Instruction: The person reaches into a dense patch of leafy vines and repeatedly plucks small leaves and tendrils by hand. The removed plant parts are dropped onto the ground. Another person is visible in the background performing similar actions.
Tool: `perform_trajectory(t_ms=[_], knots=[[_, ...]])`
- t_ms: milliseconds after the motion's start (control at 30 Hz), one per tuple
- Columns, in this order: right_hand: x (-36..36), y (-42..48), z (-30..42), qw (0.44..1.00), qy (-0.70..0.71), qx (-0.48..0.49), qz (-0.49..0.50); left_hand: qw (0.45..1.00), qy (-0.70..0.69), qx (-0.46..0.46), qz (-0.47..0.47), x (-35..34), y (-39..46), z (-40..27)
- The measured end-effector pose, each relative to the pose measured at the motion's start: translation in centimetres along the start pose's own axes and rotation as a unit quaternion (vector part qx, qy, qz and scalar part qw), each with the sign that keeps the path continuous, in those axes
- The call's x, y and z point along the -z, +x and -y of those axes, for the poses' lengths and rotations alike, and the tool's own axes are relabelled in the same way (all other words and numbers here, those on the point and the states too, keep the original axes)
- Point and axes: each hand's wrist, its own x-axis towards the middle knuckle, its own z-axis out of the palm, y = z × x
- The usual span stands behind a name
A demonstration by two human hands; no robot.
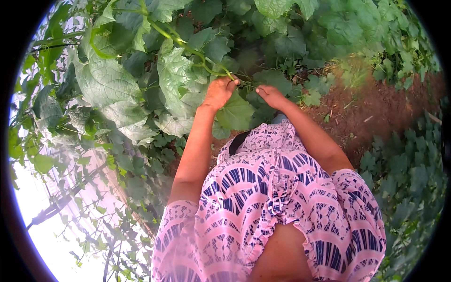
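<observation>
A green climbing vine stem (202, 58) slants down from the upper left. My left hand (219, 93) pinches its lower end between thumb and fingers. Just to the right is my right hand (271, 97), its thumb and fingertips close together near thin tendrils; whether it grips one is too small to tell. Below my left hand hangs a broad lobed leaf (235, 112). Larger pale-green leaves (179, 77) crowd the left side of that hand.
Dense vine foliage (289, 38) fills the area ahead. Bare brown soil (366, 105) runs along the right, with more leafy plants (405, 176) beyond it. At left, leaves and thin stems hang against a bright background near a dark pole (67, 201).
</observation>
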Motion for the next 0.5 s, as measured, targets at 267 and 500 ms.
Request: perform_trajectory(t_ms=[267,500], knots=[[1.6,-1.6,4.3,0.982,0.087,0.156,-0.063,0.998,-0.025,0.047,-0.029,-0.7,-1.6,2.4],[6.0,-4.2,9.8,0.828,0.523,0.044,0.198,0.992,-0.112,0.053,-0.024,-2.0,-2.1,1.6]])
